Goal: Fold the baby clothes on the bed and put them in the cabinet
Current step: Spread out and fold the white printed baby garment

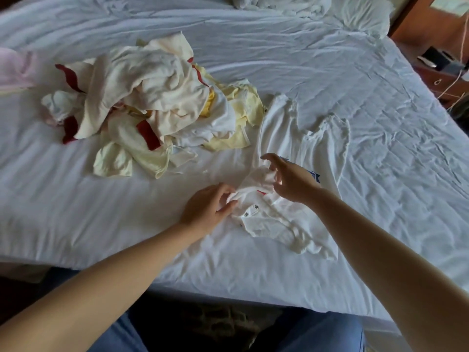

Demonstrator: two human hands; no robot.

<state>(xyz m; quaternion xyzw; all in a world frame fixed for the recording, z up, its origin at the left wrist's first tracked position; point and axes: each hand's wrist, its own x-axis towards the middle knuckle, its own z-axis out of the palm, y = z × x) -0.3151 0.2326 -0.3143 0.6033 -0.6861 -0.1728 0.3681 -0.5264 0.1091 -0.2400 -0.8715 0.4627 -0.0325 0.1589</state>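
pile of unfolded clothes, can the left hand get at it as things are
Probably yes: only bare sheet lies between the left hand and the pile, nothing standing in the way. Its fingers pinch the white garment, though, so it would have to let go first.

I identify the location as a home bedroom. Indicators: a wide, white-sheeted bed [304, 59], a pillow [365, 13] at its far end, a heap of baby clothes [152, 102] on it, and what may be a wooden nightstand [442, 83] alongside.
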